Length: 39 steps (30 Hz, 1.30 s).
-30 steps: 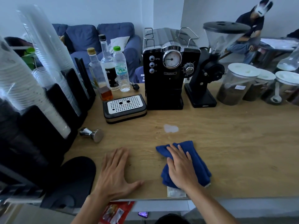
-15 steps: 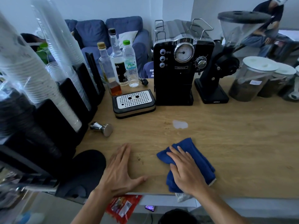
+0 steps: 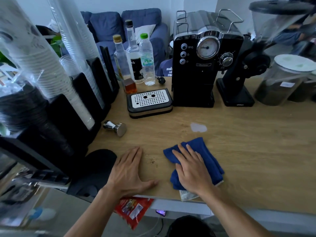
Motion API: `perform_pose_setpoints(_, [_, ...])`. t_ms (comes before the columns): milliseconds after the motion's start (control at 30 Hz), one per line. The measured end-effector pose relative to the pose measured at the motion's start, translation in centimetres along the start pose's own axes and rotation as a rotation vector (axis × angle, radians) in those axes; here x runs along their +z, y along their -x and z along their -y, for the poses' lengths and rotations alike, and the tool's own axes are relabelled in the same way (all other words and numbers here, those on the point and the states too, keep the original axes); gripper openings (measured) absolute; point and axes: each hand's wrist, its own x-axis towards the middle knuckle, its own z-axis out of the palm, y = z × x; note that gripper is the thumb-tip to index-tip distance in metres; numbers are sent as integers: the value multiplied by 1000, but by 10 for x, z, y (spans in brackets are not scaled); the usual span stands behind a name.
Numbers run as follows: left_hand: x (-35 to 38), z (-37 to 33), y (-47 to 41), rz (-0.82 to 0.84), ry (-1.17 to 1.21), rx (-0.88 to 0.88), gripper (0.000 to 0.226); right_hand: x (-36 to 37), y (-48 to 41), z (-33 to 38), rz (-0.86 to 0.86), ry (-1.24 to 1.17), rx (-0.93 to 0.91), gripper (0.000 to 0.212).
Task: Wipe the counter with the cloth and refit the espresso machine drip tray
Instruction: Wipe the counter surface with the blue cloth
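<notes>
A folded blue cloth (image 3: 207, 154) lies near the front edge of the wooden counter (image 3: 248, 147). My right hand (image 3: 192, 170) presses flat on the cloth, fingers spread. My left hand (image 3: 128, 170) rests flat and open on the bare counter to the left of the cloth. A small pale wet patch (image 3: 198, 127) sits just beyond the cloth. Dark crumbs (image 3: 152, 161) lie between my hands. The drip tray (image 3: 149, 102), black with a white perforated grate, stands on the counter to the left of the black espresso machine (image 3: 203, 62), outside it.
A metal tamper (image 3: 116, 128) lies on its side left of centre. Three bottles (image 3: 135, 60) stand behind the tray. Cup stacks in black holders (image 3: 56, 79) line the left side. A black grinder (image 3: 239, 77) and lidded jars (image 3: 283, 79) stand at the right.
The view has shifted right and closer. The cloth's far end under my right hand has swung slightly away from me. My left hand stays flat in place.
</notes>
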Motion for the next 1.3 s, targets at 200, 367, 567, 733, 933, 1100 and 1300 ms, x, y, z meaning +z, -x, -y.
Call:
perform_pose_setpoints(200, [-1,10,6,-79,-42,-13,124,-2,0,11,-58,-166,110,69])
perform_pose_setpoints(367, [2,16,10,-81,-39,-41,120,1,-32,29,-5,-115,111,51])
perform_pose_setpoints(567, [2,21,14,-45,-11,-62,117,8,-25,27,34,-53,-48,69])
perform_pose_setpoints(733, [2,24,16,-27,3,-75,120,10,-10,33,-3,-165,12,72])
perform_pose_setpoints(933, [4,27,16,-31,14,-87,130,9,-48,59,32,-153,87,47])
perform_pose_setpoints(1100, [2,37,19,-52,53,-53,128,20,-67,70,83,-75,-36,49])
perform_pose_setpoints(1300, [3,46,27,-83,27,-66,126,18,-45,60,32,-179,-43,64])
